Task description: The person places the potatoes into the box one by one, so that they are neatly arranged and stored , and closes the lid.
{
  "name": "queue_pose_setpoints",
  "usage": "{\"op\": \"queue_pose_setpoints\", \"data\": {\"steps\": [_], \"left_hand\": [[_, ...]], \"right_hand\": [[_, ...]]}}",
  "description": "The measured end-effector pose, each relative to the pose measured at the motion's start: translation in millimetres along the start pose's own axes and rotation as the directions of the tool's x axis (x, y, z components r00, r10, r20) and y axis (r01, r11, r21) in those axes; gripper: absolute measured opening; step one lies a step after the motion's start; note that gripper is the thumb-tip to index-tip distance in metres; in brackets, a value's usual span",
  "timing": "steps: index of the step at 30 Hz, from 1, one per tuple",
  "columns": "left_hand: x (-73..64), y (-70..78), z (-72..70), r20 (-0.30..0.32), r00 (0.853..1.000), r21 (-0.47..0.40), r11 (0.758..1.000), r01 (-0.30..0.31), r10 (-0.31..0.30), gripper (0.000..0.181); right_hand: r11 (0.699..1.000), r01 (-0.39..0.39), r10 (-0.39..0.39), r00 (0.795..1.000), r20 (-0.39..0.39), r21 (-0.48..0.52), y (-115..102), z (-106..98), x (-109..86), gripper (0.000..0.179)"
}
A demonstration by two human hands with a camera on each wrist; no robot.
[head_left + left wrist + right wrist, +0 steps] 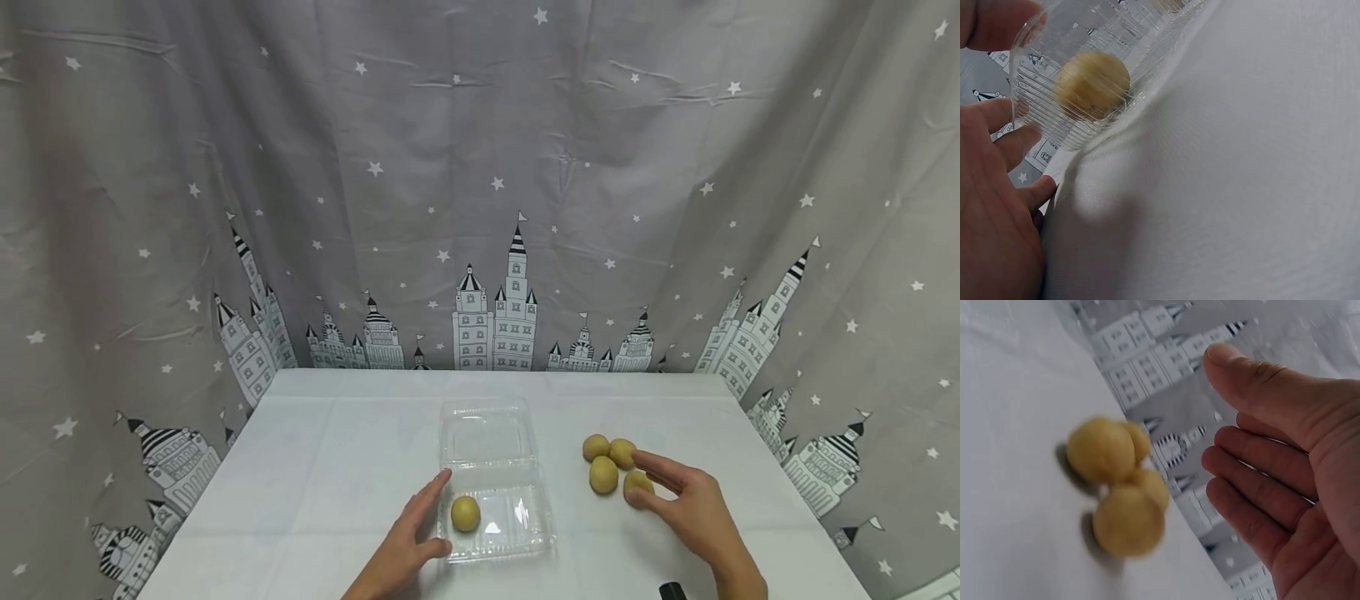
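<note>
A gray curtain (pixel 480 125) printed with white stars and castle towers hangs across the far side of the scene; before it stands a white-covered desk (pixel 300 492); at its middle lies a clear plastic container (pixel 521 515), opened flat, its lid (pixel 487 435) on the far side and its base on the near side; a person's left hand (pixel 408 537) rests at the base's left side, thumb at the near left corner, fingertips touching the wall, the grip spread wide and closed around nothing; to the right, the right hand (pixel 690 498) hangs beside the loose pieces, its grip open and empty, thumb apart from the fingers, a gap showing in the right wrist view; one round, yellow-brown piece (pixel 465 514) sits inside the base at its left end; four similar pieces (pixel 603 475) are clustered on the desk right of the container, the near right one partly behind the right thumb; a black object (pixel 672 592), cut off by the frame, shows at the near right.
</note>
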State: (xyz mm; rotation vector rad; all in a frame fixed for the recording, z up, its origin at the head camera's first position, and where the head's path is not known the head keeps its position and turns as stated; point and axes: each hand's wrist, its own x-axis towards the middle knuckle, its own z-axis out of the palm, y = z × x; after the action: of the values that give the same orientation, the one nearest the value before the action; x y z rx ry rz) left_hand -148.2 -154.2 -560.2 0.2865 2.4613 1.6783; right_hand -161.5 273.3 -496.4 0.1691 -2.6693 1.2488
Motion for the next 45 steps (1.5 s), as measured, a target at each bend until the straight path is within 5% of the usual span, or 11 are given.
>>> {"op": "queue_pose_setpoints", "data": {"steps": [9,15,41,45], "left_hand": [[-0.9,0.0,-0.3,0.006,1.0,0.004,1.0,0.022,-0.022,0.102],[0.1,-1.6,-1.4,0.003,1.0,0.007,1.0,-0.001,0.001,0.102],[-3.0,3.1,-2.8,0.024,1.0,-0.028,0.999,-0.014,0.015,0.101],[-3.0,-1.3,-2.6,0.021,0.998,-0.027,0.998,-0.06,0.061,0.1]], "right_hand": [[0.991,-0.106,0.107,0.994,0.009,-0.082,24.9,-28.3,-14.8,0.06],[0.987,-0.109,0.116,0.992,0.055,-0.116,35.3,-35.5,-12.7,0.063],[0.999,-0.03,0.034,0.995,0.096,-0.045,67.1,-16.2,5.7,0.055],[0.999,-0.041,0.043,0.994,0.096,-0.03,70.5,-12.0,7.5,0.056]]}}
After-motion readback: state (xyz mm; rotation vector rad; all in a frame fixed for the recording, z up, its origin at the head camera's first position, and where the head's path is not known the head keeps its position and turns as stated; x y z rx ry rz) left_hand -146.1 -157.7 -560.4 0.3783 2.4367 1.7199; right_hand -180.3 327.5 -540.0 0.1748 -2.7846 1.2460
